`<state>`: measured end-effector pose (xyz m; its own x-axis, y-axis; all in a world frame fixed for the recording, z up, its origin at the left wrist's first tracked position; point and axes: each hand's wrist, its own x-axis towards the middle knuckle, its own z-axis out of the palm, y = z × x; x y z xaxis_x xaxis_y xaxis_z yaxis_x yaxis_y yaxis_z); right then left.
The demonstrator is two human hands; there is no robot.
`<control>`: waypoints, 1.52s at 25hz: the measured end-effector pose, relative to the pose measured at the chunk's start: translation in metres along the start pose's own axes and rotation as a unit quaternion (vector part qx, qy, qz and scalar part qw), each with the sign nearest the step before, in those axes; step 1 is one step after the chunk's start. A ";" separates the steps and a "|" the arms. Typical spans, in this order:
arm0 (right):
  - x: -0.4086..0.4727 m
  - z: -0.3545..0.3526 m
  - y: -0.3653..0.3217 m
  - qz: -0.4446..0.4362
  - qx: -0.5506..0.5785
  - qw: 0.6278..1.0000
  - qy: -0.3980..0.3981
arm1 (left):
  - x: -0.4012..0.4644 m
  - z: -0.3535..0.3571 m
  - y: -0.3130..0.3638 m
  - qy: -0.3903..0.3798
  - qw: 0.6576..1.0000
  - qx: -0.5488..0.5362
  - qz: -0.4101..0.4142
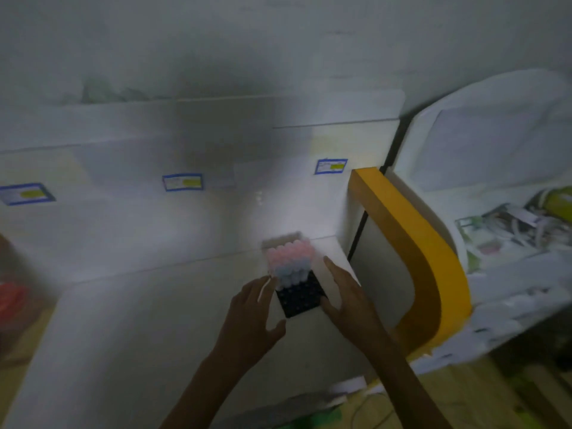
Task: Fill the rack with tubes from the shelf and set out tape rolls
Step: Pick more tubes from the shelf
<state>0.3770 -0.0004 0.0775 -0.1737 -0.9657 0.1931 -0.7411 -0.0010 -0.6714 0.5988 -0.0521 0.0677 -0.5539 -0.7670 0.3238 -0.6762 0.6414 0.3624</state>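
The rack-filling step is the one in hand, and it looks partway along; the rack (298,294) — a dark, flat block pitted with a grid of small holes — is sitting on the white countertop (154,320) close to its far right corner, with its far rows already taken up by tubes (289,258) and its near rows showing empty holes. The tube caps are reading as rounded and matte, pink at the back and pale blue in front of them, packed touching one another; the picture is dim and smeared, so finer detail is not showing.

The left hand (252,311) is lying at the rack's left edge, fingers mostly straight and spread, and seems to be pinching something thin and pale at the fingertips, though the blur is leaving that unsure; the right hand (346,297) is lying along the rack's right edge with fingers extended and relaxed, holding nothing visible — the two are bracketing the rack rather than clasping it.

The next move is probably calling for more tubes into the empty near holes, each lowered upright; no tape rolls are showing.

A glossy yellow curved band (411,243) is standing just right of the counter; blue-bordered labels (182,182) are stuck on the smooth white wall behind.
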 end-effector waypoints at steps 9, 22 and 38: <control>-0.140 -0.051 0.031 0.092 -0.043 0.993 0.064 | -0.001 0.037 0.098 -0.065 0.982 -0.089 0.154; -0.268 -0.213 0.166 0.217 -0.114 0.957 0.152 | 0.013 0.139 0.322 -0.110 0.960 -0.095 0.238; -0.129 -0.305 0.333 0.095 -0.072 0.992 0.049 | 0.143 0.214 0.384 -0.051 0.996 -0.028 0.073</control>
<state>-0.0447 0.2025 0.0475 -0.3770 -0.9146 0.1460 -0.7727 0.2236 -0.5941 0.1561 0.0802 0.0658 -0.6931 -0.6610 0.2876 -0.5577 0.7445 0.3670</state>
